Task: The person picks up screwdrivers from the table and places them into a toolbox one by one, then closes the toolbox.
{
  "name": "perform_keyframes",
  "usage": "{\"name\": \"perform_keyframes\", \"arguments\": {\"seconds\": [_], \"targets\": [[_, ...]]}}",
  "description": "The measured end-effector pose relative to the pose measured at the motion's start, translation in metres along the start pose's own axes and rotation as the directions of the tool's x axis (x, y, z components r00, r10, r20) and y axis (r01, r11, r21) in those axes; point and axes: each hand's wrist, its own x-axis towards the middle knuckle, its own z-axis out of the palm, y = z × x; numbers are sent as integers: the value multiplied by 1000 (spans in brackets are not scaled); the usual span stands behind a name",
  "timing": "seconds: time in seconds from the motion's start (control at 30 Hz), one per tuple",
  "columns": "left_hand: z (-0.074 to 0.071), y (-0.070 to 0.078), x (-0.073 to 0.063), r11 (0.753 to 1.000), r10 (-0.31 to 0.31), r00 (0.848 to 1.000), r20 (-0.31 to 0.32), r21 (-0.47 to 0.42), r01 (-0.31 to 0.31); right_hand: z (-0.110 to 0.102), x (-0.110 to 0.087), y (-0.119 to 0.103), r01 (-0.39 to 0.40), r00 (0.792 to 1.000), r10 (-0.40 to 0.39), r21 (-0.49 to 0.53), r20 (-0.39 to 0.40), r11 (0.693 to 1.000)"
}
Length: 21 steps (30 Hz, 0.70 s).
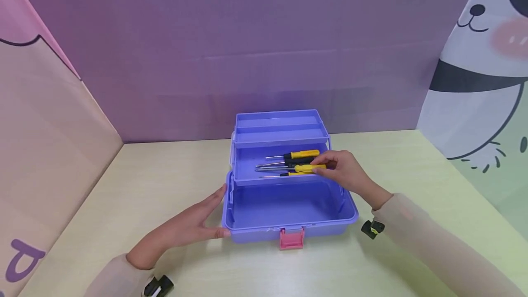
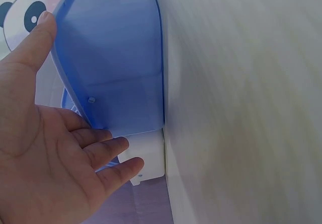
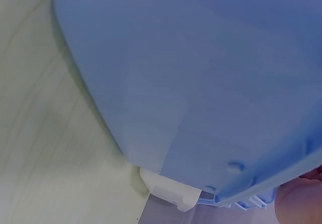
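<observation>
A purple-blue toolbox [image 1: 288,235] stands opened out on the table, its trays raised in steps behind the deep base. Several screwdrivers with yellow or black handles lie in the middle tray [image 1: 247,159]. My right hand [image 1: 344,168] is over that tray's right end, with thumb and fingers pinching the handle of a yellow screwdriver [image 1: 307,168]. My left hand [image 1: 187,223] touches the box's left side, thumb at the front corner and fingers straight along the wall. In the left wrist view, the left hand [image 2: 55,148] shows its open palm beside the box.
A pink latch [image 1: 291,239] hangs at the toolbox's front. The upper tray [image 1: 280,132] has a divider. Behind the table [image 1: 177,173] rises a purple backdrop [image 1: 264,49], and printed panels flank both sides, the right one with a panda [image 1: 474,118].
</observation>
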Motion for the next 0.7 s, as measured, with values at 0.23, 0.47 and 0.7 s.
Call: {"name": "perform_keyframes", "arguments": {"seconds": [0.23, 0.47, 0.7], "targets": [[-1, 0, 1, 1000, 9, 1000, 1, -4, -9, 0, 3, -1, 1, 1000, -1, -13, 2, 1000], [-1, 1, 2, 1000, 13, 1000, 12, 15, -14, -1, 3, 0, -2, 1000, 2, -13, 10, 1000], [-2, 2, 4, 1000, 17, 1000, 11, -4, -17, -3, 1, 1, -12, 1000, 12, 0, -4, 1000]]}}
